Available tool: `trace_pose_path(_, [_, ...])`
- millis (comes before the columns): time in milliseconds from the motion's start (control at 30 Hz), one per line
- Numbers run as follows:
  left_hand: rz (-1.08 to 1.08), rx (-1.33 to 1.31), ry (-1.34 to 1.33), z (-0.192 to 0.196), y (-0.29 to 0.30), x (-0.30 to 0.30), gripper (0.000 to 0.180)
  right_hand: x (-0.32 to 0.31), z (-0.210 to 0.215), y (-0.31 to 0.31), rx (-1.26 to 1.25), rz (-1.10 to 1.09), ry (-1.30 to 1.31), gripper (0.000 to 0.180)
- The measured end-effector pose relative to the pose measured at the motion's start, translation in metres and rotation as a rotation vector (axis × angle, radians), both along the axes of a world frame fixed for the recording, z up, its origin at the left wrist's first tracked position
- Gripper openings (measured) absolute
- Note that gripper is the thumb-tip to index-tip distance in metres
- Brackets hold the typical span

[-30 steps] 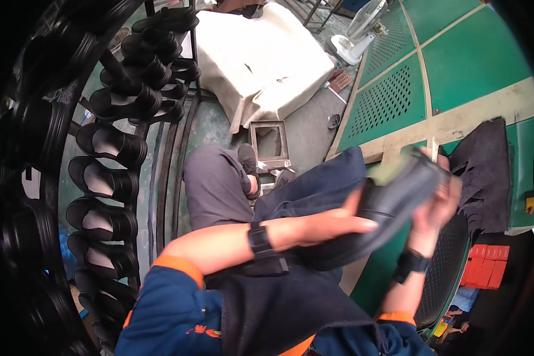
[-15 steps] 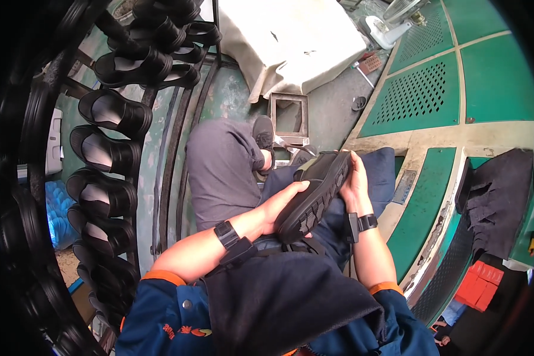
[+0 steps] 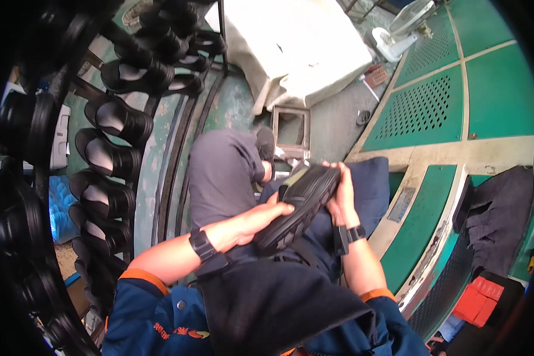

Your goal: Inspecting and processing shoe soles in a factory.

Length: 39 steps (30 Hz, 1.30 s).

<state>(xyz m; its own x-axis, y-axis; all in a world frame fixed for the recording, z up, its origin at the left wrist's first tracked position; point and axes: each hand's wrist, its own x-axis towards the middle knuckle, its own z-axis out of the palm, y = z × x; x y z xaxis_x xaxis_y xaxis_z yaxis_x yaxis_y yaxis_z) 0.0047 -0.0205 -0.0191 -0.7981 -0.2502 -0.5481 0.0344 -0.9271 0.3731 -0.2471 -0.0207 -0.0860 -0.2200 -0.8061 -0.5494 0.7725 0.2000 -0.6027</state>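
Observation:
A black shoe [image 3: 302, 199] with a thick treaded sole lies tilted across my lap, between my two hands. My left hand [image 3: 260, 221] grips it at the near end, thumb along its side and the other fingers hidden beneath. At the far end my right hand [image 3: 342, 194] is wrapped round the shoe from the right. A light green patch shows at the opening on its upper left side. Below the shoe, a dark apron [image 3: 279, 296] covers my front.
To my left stands a dark metal rack [image 3: 171, 169] holding rows of black shoes [image 3: 107, 157]. Green perforated panels [image 3: 418, 110] line the right side. Ahead are a cloth-covered table [image 3: 296, 50], a square metal frame [image 3: 307, 127] and a white fan [image 3: 391, 44]. Red boxes [image 3: 479, 301] sit lower right.
Both hands have shifted slightly left with the shoe. It has rolled so that more of its upper and less of its sole tread shows.

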Motion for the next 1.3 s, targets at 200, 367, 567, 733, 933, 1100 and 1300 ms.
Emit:
trace_pose_path(200, [0.065,-0.581,-0.289,-0.015,-0.065,-0.028,0.082,0.004,0.009,0.000,-0.016,0.125,0.324,0.031])
trace_pose_path(367, [-0.366,-0.821,-0.341,-0.050,-0.093,-0.085,0.063,0.004,0.004,0.001,-0.007,0.036,0.308,0.032])
trace_pose_path(567, [-0.155,-0.986,-0.379,-0.065,-0.073,-0.077,0.057,0.000,-0.009,0.002,0.011,-0.024,0.194,0.031])
trace_pose_path(733, [-0.044,-0.655,-0.258,-0.057,-0.069,-0.065,0.057,-0.001,-0.020,-0.003,0.216,0.011,0.207,0.041])
trace_pose_path(933, [0.000,-0.495,-0.117,-0.063,-0.069,-0.060,0.067,-0.005,-0.025,-0.003,0.242,0.151,-0.080,0.045])
trace_pose_path(1100, [0.009,-0.598,-0.100,-0.068,-0.076,-0.064,0.067,0.000,-0.024,0.000,0.150,0.170,-0.172,0.047])
trace_pose_path(1300, [-0.045,-0.747,-0.186,-0.074,-0.080,-0.069,0.066,0.002,-0.023,0.000,0.162,0.157,-0.146,0.047])
